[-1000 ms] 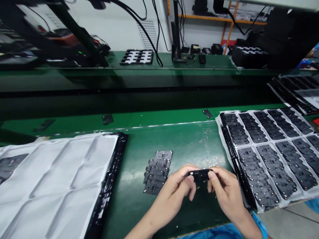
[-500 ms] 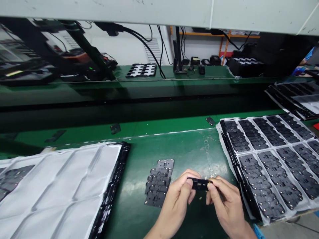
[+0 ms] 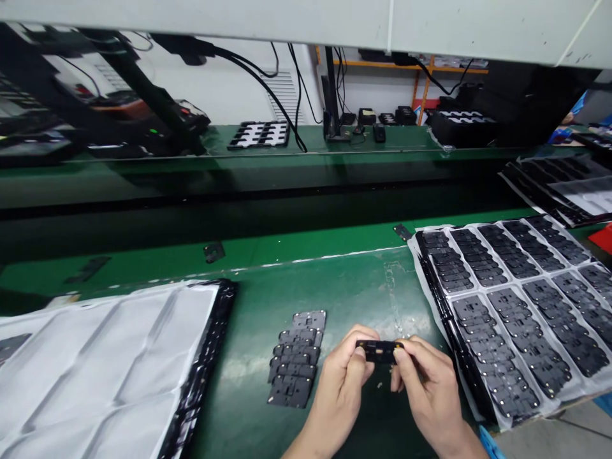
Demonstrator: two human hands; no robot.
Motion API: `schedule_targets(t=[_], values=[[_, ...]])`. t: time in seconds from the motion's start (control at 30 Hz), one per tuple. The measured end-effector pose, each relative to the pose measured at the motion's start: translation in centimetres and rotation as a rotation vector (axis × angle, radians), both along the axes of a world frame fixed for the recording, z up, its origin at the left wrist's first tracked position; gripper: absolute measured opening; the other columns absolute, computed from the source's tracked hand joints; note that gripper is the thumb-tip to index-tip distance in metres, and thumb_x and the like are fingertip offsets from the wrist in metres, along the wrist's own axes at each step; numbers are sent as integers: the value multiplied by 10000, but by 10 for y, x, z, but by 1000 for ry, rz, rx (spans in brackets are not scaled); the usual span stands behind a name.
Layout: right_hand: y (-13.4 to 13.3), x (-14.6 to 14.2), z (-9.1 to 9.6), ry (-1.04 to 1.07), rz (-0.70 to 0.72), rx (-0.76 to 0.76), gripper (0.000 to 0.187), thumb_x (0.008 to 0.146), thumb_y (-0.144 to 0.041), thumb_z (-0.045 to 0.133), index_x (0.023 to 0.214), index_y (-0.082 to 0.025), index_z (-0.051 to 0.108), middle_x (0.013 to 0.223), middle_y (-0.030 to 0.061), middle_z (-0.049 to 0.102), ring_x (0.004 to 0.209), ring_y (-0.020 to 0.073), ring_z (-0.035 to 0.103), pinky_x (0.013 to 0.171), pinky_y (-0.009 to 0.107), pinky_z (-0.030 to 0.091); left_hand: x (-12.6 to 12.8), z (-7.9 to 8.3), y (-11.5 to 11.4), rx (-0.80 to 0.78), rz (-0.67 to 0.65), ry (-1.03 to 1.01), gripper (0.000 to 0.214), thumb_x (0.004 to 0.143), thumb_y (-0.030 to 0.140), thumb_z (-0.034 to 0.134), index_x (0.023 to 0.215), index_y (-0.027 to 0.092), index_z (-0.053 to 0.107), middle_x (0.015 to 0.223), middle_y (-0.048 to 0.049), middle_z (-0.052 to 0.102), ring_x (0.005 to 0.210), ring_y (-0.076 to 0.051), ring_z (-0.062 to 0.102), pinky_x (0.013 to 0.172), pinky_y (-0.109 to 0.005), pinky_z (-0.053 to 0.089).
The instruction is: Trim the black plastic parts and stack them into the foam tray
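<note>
A small flat black plastic part is pinched between my two hands just above the green table, near its front edge. My left hand grips its left end with thumb and fingers. My right hand grips its right end the same way. Just left of my hands, a short overlapping row of several like black parts lies on the table.
A tray lined with white film and filled with rows of black parts sits at the right. A tray covered by white film lies at the left. A dark conveyor channel runs across behind, with loose black parts along its near ledge.
My hands keep the same two-handed pinch on the part. The view has tilted and shifted slightly, so the table things sit a little lower and further left.
</note>
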State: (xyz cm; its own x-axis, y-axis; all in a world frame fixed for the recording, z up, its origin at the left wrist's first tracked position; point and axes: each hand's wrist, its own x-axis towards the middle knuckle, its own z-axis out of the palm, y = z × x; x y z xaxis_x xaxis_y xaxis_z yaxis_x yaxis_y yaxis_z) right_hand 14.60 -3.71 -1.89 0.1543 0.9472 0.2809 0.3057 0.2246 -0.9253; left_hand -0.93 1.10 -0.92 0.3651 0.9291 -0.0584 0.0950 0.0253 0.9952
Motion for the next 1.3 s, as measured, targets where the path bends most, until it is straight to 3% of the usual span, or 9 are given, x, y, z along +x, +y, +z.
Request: schedule_targets(t=[0.3, 0.4, 0.53, 0.63, 0.83, 0.97, 1.13, 1.23, 1.3], values=[[4, 9, 1, 212, -30, -246, 312, 1077, -423, 549, 978, -172, 705, 623, -17, 601, 542, 146, 596, 540, 243, 485, -13, 14, 0, -84, -213, 74, 177, 1015, 365, 545, 952, 217, 618, 844, -11, 633, 749, -174, 565, 712, -262, 477], [6, 11, 2, 191, -14, -244, 279, 1070, -396, 559, 1073, -163, 714, 663, -15, 603, 586, 148, 607, 578, 251, 495, -19, 14, 6, -68, -186, 140, 183, 988, 394, 612, 964, 215, 637, 906, -29, 686, 810, -190, 608, 749, -275, 488], [7, 10, 5, 155, 4, -195, 253, 1049, -321, 570, 1201, -169, 705, 779, 18, 651, 662, 160, 655, 605, 259, 525, -13, 12, 13, 15, -111, 146, 318, 1045, 384, 491, 795, 209, 582, 717, 11, 593, 686, -167, 568, 692, -276, 454], [8, 11, 8, 149, 40, -190, 297, 1018, -296, 605, 1282, -180, 677, 937, 69, 717, 748, 179, 703, 628, 267, 558, -6, 11, 14, 25, -115, 133, 270, 1048, 331, 443, 900, 200, 626, 704, 18, 585, 665, -167, 571, 677, -279, 452], [10, 11, 10, 125, 22, -243, 309, 1072, -410, 545, 943, -181, 707, 698, 17, 679, 624, 167, 677, 603, 262, 540, -4, 13, 9, -60, -151, 63, 216, 1033, 355, 487, 984, 191, 618, 747, 12, 616, 697, -169, 596, 666, -273, 466], [10, 7, 9, 244, 25, -287, 316, 1046, -470, 591, 1051, -170, 693, 667, 18, 715, 602, 174, 704, 578, 254, 559, -4, 13, 8, -65, -135, 55, 240, 1045, 323, 434, 922, 195, 596, 715, 19, 610, 667, -157, 590, 660, -269, 462], [7, 12, 5, 237, 85, -334, 246, 1045, -339, 575, 1192, -168, 674, 763, 51, 783, 702, 206, 767, 654, 295, 613, -5, 12, 10, -73, -125, 46, 213, 1018, 364, 526, 940, 187, 615, 779, 3, 638, 709, -159, 610, 673, -268, 480], [7, 25, 5, 44, 103, -267, 336, 976, -169, 573, 1289, -200, 692, 1051, 97, 808, 969, 242, 779, 887, 384, 621, -9, 9, 11, -89, -58, 69, 258, 1029, 396, 512, 966, 171, 622, 693, 17, 628, 613, -147, 571, 616, -266, 456], [7, 31, 7, -95, 60, -171, 333, 943, -109, 557, 1179, -225, 761, 1163, 99, 781, 1123, 258, 728, 1021, 419, 564, -11, 9, 11, -109, -47, 61, 261, 1028, 396, 513, 1022, 159, 622, 693, 11, 653, 604, -148, 579, 623, -273, 466]])
